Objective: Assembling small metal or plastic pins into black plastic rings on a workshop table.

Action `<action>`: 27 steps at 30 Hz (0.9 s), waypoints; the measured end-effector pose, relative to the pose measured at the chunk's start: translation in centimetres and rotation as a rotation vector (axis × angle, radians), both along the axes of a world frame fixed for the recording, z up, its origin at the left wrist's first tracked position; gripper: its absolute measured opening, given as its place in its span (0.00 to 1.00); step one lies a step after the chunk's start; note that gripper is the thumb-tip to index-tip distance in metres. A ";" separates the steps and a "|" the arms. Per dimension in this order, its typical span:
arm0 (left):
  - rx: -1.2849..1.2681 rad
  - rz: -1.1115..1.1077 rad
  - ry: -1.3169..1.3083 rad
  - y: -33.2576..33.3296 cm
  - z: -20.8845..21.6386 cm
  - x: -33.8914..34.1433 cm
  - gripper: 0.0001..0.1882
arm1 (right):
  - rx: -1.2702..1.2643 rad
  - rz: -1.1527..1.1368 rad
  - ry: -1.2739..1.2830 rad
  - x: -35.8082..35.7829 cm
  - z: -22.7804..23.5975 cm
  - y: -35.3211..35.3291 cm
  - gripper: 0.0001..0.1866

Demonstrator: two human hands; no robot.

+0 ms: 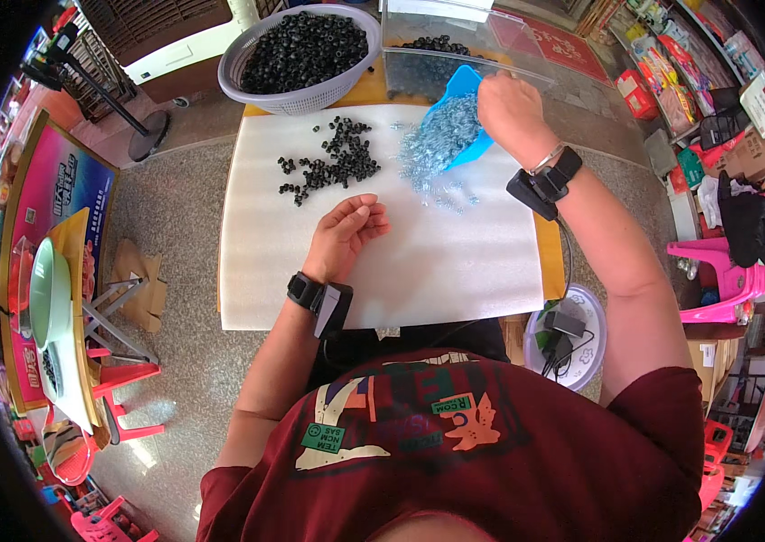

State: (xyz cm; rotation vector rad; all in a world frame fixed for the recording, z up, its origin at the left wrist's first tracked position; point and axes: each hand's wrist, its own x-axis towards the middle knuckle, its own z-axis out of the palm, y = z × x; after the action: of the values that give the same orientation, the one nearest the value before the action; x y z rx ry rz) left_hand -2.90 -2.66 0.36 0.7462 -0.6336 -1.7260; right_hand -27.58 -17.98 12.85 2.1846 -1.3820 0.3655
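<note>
My right hand (pixel 511 110) grips a bright blue plastic scoop (pixel 465 79) at its right side. The scoop is tilted, and a mass of small clear bluish pieces (pixel 426 160) lies in it and spreads onto the white sheet (pixel 310 280) below its lower edge. To the left, a loose scatter of small black pieces (pixel 344 170) lies on the same sheet. My left hand (pixel 346 237) is just below those black pieces, its fingers curled in and the thumb against them. Whatever may be between its fingers is hidden.
Behind the sheet stand a pale basket (pixel 229 72) full of black pieces and a clear bin (pixel 401 68) with more of them. A round tub (pixel 592 366) with chargers and cables is at the right below the table. Pink stools (pixel 717 271) stand farther right.
</note>
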 end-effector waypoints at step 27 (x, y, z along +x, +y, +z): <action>-0.014 -0.011 -0.012 -0.2 0.2 -0.2 0.14 | 0.702 -0.363 -1.277 -11.9 -10.2 1.3 0.22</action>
State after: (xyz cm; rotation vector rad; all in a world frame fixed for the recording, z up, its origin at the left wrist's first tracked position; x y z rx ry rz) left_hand -3.15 -2.82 0.55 0.7455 -0.6588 -1.7266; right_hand -39.43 -16.64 2.69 2.0856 -2.8621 1.4720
